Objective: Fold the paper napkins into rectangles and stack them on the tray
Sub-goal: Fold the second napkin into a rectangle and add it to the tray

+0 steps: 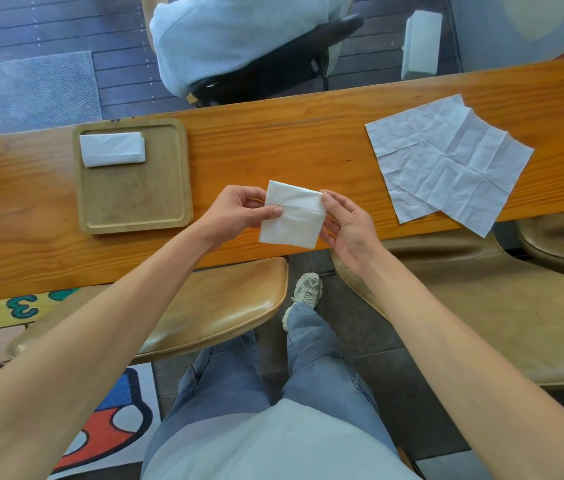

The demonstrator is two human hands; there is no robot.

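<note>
Over a long wooden counter (pixel 273 140), left hand (pixel 235 211) and right hand (pixel 346 226) each pinch one folded napkin (pixel 291 216).

Your left hand (pixel 239 209) tucks its fingers behind the half-folded napkin (pixel 291 216), so only the thumb shows on the front, and the right hand (pixel 346 226) covers that napkin's right edge. Over on the right, the upper flat napkin (pixel 460 168) hides much of the one beneath (pixel 408 140). On the tray (pixel 135 199), you can't tell how many layers the folded stack (pixel 112 148) holds.
</note>
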